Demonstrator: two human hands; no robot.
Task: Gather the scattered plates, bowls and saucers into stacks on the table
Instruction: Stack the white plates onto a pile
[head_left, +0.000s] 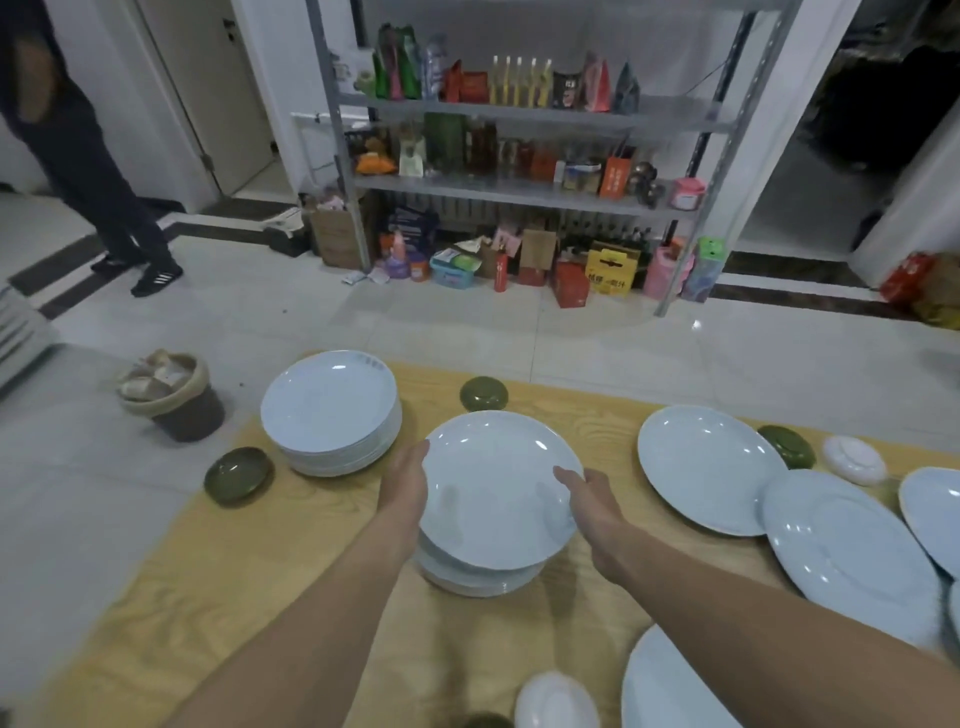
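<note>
White plate (498, 488) tilts over the stack (467, 579), my left hand (405, 483) and right hand (589, 493) clamped on opposite rims to centre it.

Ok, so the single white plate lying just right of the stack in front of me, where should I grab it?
Probably its left rim, coming from the left: the plate lies flat and that edge is free, while another plate and a green saucer crowd its right side. Slide fingertips under the upturned rim.

One wide-angle camera, worn on the head, looked forward and down, close over the table (234, 571), the floor (467, 322) and shelf rack (509, 189) lying well beyond the fingers (415, 457).
</note>
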